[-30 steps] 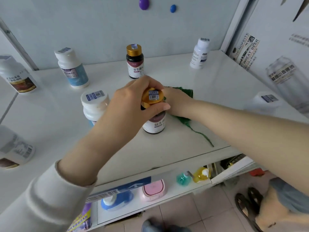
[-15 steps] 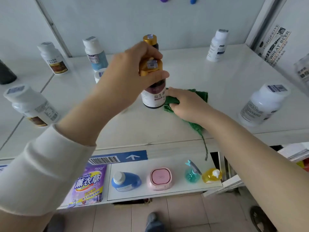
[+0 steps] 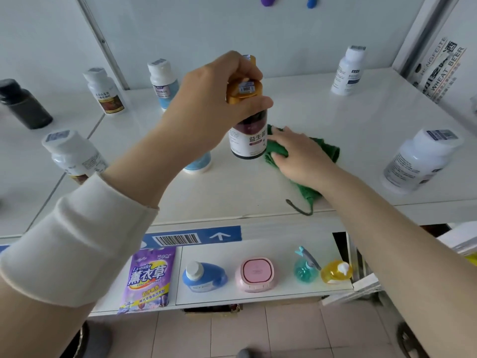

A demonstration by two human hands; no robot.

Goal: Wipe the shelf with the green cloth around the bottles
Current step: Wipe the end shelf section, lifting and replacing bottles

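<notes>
My left hand point(image 3: 211, 104) grips the gold cap of a dark bottle point(image 3: 249, 136) with a white label and holds it lifted just above the white shelf point(image 3: 322, 112). Right beside the bottle's base, my right hand point(image 3: 302, 153) presses flat on the green cloth point(image 3: 326, 148), which lies bunched on the shelf with a thread trailing toward the front edge. A second gold-capped bottle stands behind my left hand, mostly hidden.
White bottles stand around: back right point(image 3: 348, 71), front right point(image 3: 420, 161), back left point(image 3: 107, 91), back centre point(image 3: 162, 82), front left point(image 3: 73, 153). A black bottle point(image 3: 24, 104) sits far left. A lower shelf point(image 3: 284, 290) holds cleaning products.
My left hand has lifted the dark bottle off the shelf. My right hand has slid the cloth in toward the spot where the bottle stood. The camera has tilted down.
</notes>
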